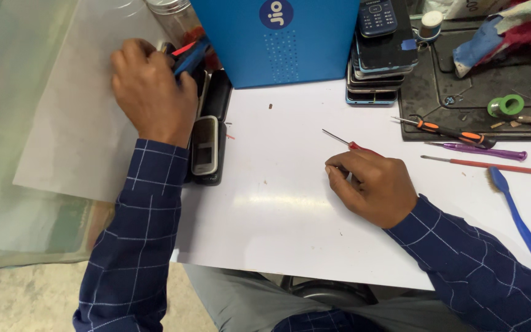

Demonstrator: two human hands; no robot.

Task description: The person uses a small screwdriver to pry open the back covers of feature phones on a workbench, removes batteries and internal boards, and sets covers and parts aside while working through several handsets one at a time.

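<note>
Reaching up and to our left, our left hand (pixel 153 92) wraps its grip around a blue-and-red handled tool (pixel 190 55), fingers curled shut on the handle; from this angle we cannot quite tell whether it is a pair of pliers or cutters. The tool's long axis runs from the grip up and to the right, toward the blue box (pixel 278 40) that stands just beyond it. Directly below this grip lie several dark handsets in a row, the nearest a small grey-faced phone (pixel 204 147) lying lengthwise beside our wrist.

Our right hand (pixel 373 184) rests on the white tabletop (pixel 278 203), its grip pinched on a red-handled screwdriver (pixel 346 143). The thin shaft sticks out up and to the left of the fingers, pointing toward the open middle of the tabletop, with the handle hidden mostly under the fingers.

Up and beyond the right grip stands a stack of phones (pixel 379 61), well apart from it. To its right lie an orange-and-black screwdriver (pixel 450 131), a purple screwdriver (pixel 483 149), a red one (pixel 493 166) and a blue brush (pixel 520 224). The right hand is far nearer these; the left is nearer the handsets.
</note>
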